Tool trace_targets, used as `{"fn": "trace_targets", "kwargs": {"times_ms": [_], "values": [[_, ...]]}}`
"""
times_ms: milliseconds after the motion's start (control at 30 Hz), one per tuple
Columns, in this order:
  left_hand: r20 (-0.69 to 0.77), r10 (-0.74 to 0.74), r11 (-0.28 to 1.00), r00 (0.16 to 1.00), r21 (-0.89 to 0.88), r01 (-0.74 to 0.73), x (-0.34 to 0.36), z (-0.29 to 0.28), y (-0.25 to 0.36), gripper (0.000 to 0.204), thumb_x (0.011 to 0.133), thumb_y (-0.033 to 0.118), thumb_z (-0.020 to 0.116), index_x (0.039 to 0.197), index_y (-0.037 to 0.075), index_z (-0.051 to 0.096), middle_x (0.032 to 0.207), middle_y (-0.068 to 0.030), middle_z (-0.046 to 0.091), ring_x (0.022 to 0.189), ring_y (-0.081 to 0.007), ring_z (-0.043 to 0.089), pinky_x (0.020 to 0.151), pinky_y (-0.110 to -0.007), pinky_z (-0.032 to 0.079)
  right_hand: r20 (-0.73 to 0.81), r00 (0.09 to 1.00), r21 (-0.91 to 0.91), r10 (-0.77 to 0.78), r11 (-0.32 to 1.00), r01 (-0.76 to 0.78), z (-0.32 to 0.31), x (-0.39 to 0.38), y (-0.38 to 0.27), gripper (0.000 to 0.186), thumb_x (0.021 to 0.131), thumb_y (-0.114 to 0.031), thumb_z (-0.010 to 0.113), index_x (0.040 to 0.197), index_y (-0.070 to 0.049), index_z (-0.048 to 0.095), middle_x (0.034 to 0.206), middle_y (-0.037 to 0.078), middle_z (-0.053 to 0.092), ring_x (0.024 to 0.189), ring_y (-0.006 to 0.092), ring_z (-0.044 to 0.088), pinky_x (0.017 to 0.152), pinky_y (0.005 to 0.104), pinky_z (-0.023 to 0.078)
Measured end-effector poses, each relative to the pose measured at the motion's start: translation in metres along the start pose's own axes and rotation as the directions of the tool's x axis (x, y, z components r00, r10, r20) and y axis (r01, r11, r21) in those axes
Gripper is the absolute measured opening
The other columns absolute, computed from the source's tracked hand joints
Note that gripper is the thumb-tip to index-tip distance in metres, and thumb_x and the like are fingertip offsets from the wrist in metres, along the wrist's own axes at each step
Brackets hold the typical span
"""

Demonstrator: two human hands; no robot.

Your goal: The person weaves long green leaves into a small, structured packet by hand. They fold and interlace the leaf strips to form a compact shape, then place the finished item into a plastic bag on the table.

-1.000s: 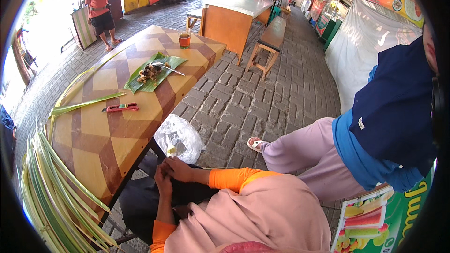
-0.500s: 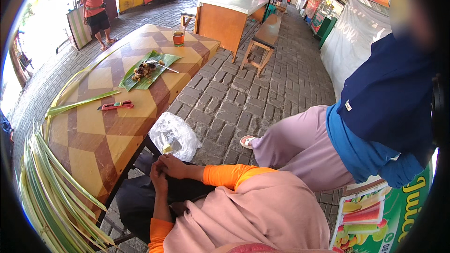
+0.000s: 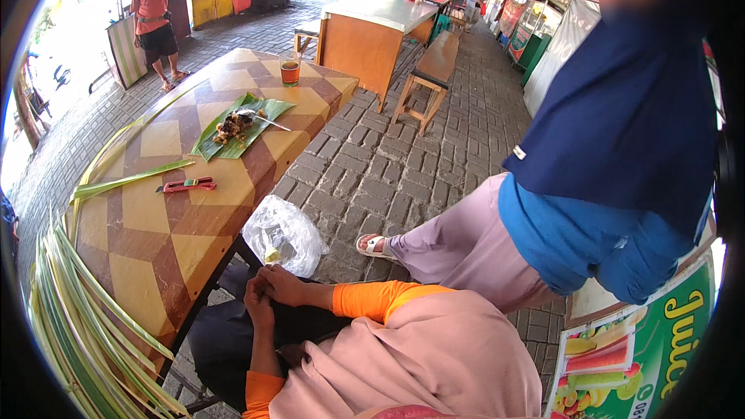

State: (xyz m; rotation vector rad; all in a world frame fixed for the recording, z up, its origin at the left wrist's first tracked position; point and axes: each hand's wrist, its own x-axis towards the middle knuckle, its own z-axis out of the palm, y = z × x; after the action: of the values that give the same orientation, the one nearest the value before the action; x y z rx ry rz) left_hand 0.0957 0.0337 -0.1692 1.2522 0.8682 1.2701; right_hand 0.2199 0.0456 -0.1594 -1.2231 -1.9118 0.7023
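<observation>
My left hand [image 3: 257,300] and my right hand [image 3: 281,285] are clasped together over my lap, fingers closed around each other; anything between them is hidden. They are beside the near edge of the checkered table [image 3: 186,237]. On it lie a red box cutter [image 3: 198,185], a single green leaf strip [image 3: 132,180], a bundle of pale green leaf strips [image 3: 74,310] at the left, and a banana leaf [image 3: 225,147] with dark food [image 3: 233,128] and a spoon [image 3: 272,122]. A glass of amber drink [image 3: 290,72] stands at the far end.
A person in a navy head covering [image 3: 613,132] stands close at right. Another in red [image 3: 151,12] stands far left. A clear plastic bag [image 3: 299,240] lies on the paving. A wooden bench [image 3: 438,58], another table [image 3: 357,54] and a juice banner [image 3: 621,357] are around.
The person at right has moved forward and leftward, their sandaled foot further left. My clasped hands stay together in much the same pose. The view has shifted slightly.
</observation>
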Motion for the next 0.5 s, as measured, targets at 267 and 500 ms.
{"fn": "trace_targets", "kwargs": {"times_ms": [267, 500], "values": [[0.000, 0.039, 0.988, 0.999, 0.150, -0.038, -0.007, 0.000, 0.003, 0.039, 0.071, -0.014, 0.042, 0.104, 0.001, 0.056, 0.101, -0.0066, 0.061, 0.099, -0.0157, 0.057, 0.088, -0.028, 0.043, 0.038, 0.999, -0.005, -0.028, 1.000, 0.028, -0.011, -0.003, -0.013, 0.019, 0.077, -0.008, 0.057, 0.096, -0.005, 0.054, 0.095, 0.017, 0.058, 0.095, 0.0378, 0.052, 0.085, 0.0436, 0.041], [0.019, 0.006, 0.962, 1.000, 0.272, -0.011, -0.009, -0.001, 0.024, 0.044, 0.072, -0.011, 0.047, 0.114, 0.002, 0.052, 0.109, -0.0132, 0.058, 0.103, -0.0253, 0.057, 0.092, -0.033, 0.042, 0.063, 0.995, 0.031, -0.080, 0.996, 0.078, -0.013, 0.004, -0.018, 0.030, 0.074, -0.008, 0.060, 0.103, -0.005, 0.053, 0.094, 0.015, 0.057, 0.091, 0.0358, 0.053, 0.082, 0.0434, 0.040]]}}
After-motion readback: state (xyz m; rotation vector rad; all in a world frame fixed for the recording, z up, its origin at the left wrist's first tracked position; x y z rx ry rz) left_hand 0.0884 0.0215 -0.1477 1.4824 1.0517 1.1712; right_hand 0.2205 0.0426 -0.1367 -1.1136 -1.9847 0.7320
